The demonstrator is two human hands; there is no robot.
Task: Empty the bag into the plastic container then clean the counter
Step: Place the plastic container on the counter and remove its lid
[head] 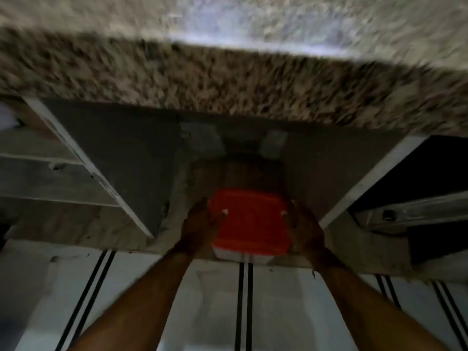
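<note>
Hands are gripping the plastic container (250, 224) under the surface (228, 79), left hand (202, 224) and right hand (301, 226) curling round its sides, probably so it is not slipping.

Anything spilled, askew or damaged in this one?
Nothing stands out. The left hand and right hand hold the red-lidded container about level at the open cabinet under the counter. Motion blur would hide small spills.
</note>
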